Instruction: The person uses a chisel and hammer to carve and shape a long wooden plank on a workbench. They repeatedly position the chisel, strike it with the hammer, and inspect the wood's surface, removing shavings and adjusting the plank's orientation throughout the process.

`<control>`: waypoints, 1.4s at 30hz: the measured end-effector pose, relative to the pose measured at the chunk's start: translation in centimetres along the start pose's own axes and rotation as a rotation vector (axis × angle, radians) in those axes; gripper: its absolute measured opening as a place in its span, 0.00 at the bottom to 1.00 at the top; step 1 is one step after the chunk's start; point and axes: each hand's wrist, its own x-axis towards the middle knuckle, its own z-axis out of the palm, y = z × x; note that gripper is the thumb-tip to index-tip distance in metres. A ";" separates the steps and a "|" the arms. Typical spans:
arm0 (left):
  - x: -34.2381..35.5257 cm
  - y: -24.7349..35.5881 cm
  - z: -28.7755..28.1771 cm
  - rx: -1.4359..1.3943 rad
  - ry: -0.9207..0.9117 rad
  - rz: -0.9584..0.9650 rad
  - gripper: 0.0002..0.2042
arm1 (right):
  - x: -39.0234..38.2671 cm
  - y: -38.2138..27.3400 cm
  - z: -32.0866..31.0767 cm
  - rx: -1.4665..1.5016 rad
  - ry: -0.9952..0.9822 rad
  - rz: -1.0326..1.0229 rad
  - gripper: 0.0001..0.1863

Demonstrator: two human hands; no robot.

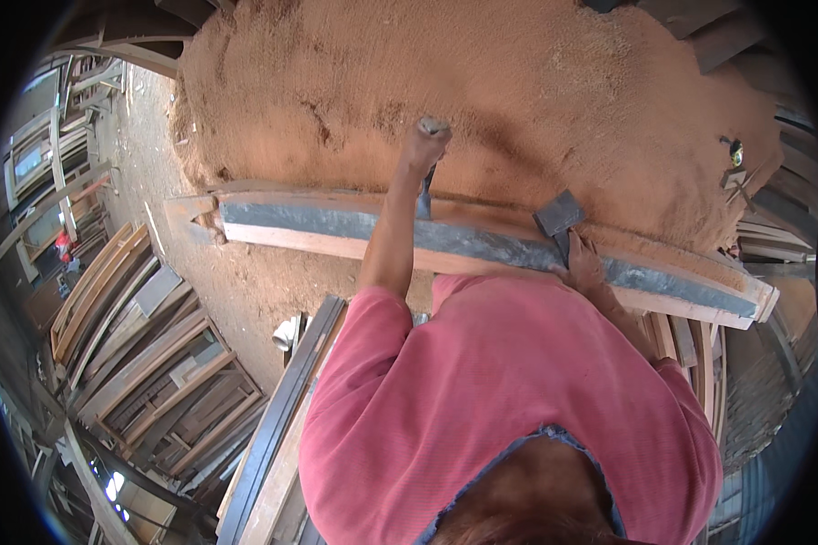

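My left hand (425, 147) is closed round the handle of a chisel, the handle's end showing above the fist. The chisel's dark blade (424, 200) points down to a long wooden beam (309, 225), its tip at or close to the grey-black face. Further right, my right hand (587, 263) grips a mallet by its handle, low against the beam. The mallet's square dark head (559, 213) sits just beyond that hand, apart from the chisel. The beam has a dark upper face and a paler front side; my body hides part of its near edge.
A large heap of reddish-brown sawdust (354, 73) lies behind the beam. Stacked boards (164, 372) fill the left, with long planks (282, 427) beside my left side. More timber (773, 241) lies at the far right, near a small tool (734, 173) on the sawdust.
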 end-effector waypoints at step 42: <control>-2.5 1.3 2.1 0.273 -0.113 -0.087 0.11 | 16.1 -9.4 -7.6 0.249 -0.094 -0.102 0.28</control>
